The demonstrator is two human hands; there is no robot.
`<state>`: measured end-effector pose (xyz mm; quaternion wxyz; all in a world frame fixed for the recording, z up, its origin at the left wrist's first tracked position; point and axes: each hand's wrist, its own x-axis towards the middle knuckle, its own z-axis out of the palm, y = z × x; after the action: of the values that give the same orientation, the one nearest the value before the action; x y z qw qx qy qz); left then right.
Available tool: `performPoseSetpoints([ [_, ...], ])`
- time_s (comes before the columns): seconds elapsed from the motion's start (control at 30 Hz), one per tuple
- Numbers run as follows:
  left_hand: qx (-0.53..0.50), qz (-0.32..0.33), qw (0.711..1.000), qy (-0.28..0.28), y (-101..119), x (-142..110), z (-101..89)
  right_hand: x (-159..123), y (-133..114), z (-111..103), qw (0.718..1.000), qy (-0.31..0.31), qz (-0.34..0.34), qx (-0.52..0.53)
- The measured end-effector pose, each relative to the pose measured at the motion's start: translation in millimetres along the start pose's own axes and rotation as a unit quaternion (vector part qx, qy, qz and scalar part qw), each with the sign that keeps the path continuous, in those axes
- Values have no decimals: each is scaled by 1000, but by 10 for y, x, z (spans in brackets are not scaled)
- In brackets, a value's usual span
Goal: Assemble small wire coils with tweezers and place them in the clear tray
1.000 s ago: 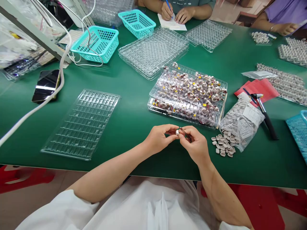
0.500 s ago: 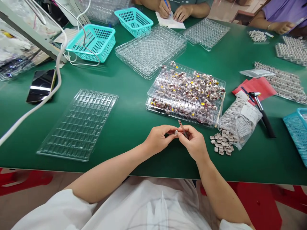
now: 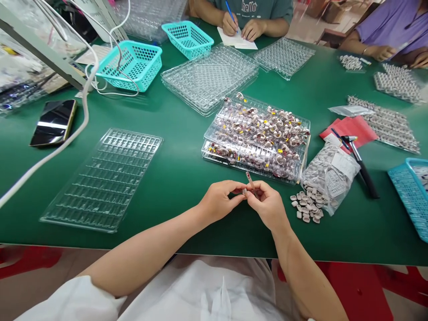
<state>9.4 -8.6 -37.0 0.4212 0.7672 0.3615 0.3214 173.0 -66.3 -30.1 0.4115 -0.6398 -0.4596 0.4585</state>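
My left hand (image 3: pixel 219 200) pinches a small whitish plastic piece (image 3: pixel 244 191) between thumb and fingertips. Close against it, my right hand (image 3: pixel 267 204) is closed on slim metal tweezers (image 3: pixel 249 179), their blunt end pointing up and away from me. The tweezers' tips are hidden by my fingers. Just beyond both hands, stacked clear trays (image 3: pixel 214 155) carry many small pale parts with dark red wires and yellow tags. To the right of my right hand lies a loose pile of small beige plastic shells (image 3: pixel 306 207), beside an open plastic bag (image 3: pixel 334 167) of them.
A clear slotted tray (image 3: pixel 103 183) lies left, near a phone (image 3: pixel 53 122) and a white cable (image 3: pixel 85 102). Turquoise baskets (image 3: pixel 147 71) and more clear trays (image 3: pixel 207 76) stand behind. A black-handled hammer (image 3: pixel 364 171) and red packets (image 3: pixel 354 129) lie right. Two people sit opposite.
The view has tilted slightly, so everything on the table sits a little lower. Both hands keep nearly the same pose around the small piece and the tweezers.
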Motion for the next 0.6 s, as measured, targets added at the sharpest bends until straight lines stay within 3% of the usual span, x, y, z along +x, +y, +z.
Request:
performPoseSetpoints([
  [0.6, 47, 83, 995, 25, -60, -14, 15, 31, -21, 26, 998, -17, 17, 65],
])
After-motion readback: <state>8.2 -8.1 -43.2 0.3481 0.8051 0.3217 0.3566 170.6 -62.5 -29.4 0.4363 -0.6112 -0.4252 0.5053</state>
